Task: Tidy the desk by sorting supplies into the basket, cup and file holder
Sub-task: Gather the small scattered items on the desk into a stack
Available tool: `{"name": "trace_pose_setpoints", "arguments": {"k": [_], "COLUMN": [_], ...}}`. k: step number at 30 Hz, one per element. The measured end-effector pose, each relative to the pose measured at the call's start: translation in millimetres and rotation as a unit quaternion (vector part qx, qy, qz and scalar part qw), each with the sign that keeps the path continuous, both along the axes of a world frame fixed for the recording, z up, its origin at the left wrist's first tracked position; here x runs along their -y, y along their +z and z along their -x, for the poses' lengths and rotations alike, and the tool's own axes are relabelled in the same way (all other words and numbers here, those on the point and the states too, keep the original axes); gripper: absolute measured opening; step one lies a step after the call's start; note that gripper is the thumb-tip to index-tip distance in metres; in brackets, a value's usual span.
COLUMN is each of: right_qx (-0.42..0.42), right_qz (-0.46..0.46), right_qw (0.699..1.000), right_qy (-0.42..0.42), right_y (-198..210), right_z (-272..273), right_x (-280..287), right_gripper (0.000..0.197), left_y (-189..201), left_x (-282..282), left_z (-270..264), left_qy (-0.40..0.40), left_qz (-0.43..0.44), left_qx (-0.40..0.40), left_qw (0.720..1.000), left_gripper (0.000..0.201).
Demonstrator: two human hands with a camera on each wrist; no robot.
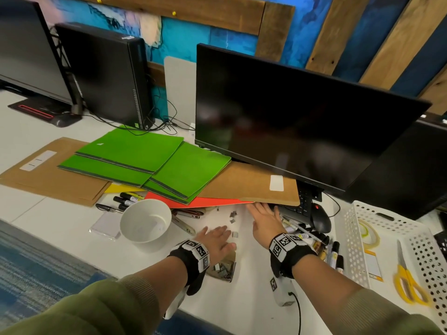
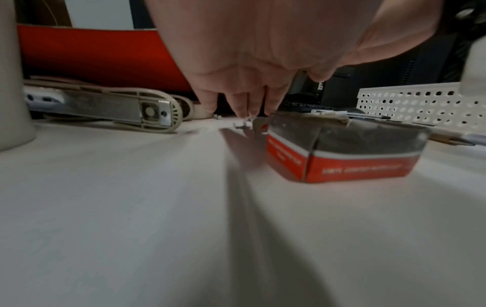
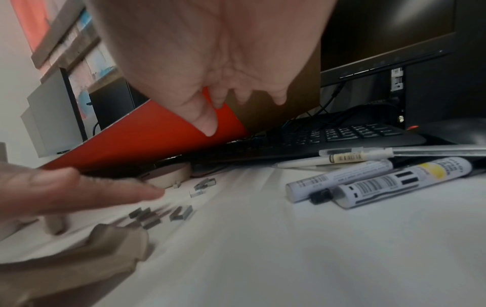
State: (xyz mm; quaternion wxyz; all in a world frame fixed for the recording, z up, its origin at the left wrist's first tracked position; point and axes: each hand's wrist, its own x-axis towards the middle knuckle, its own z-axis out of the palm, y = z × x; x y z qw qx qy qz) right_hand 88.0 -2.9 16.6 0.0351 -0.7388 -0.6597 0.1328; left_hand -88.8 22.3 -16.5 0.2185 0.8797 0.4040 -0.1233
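Observation:
My left hand lies open and low over the white desk, its straight fingertips down among loose staples. An opened staple box, red and black, sits just under its thumb side. My right hand is open too, fingers stretched to the front edge of the red folder and the brown folder; I cannot tell whether they touch. More staples lie below it. The white cup stands left, the perforated white basket right.
Green folders overlap the brown ones under the monitor. A stapler lies beside the cup. Markers and pens sit between my right wrist and the basket, which holds yellow scissors. Keyboard and mouse lie behind.

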Motion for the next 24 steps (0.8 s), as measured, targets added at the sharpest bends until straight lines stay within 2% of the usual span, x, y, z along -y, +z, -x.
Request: {"name": "trace_pose_setpoints", "arguments": {"k": [4, 9, 14, 19, 24], "right_qx": [-0.007, -0.017, -0.037, -0.099, -0.070], "right_qz": [-0.006, -0.008, -0.008, 0.093, 0.156], "right_qw": [1.000, 1.000, 0.999, 0.991, 0.984], "right_qy": [-0.002, -0.007, -0.011, 0.022, 0.043], "right_y": [1, 2, -1, -13, -31], "right_z": [1, 2, 4, 11, 21], "right_x": [0, -2, -7, -17, -28], "right_gripper": [0.067, 0.065, 0.066, 0.058, 0.063], "left_y": [6, 22, 30, 28, 29], "left_x": [-5, -21, -34, -41, -43], "left_z": [8, 16, 15, 15, 15], "left_qy": [0.036, 0.068, 0.083, 0.098, 0.099], "left_qz": [-0.024, -0.034, -0.074, -0.094, -0.095], "left_qx": [0.024, -0.010, 0.027, 0.055, 0.053], "left_qw": [0.999, 0.997, 0.993, 0.989, 0.989], "left_gripper": [0.061, 0.066, 0.064, 0.067, 0.069]}}
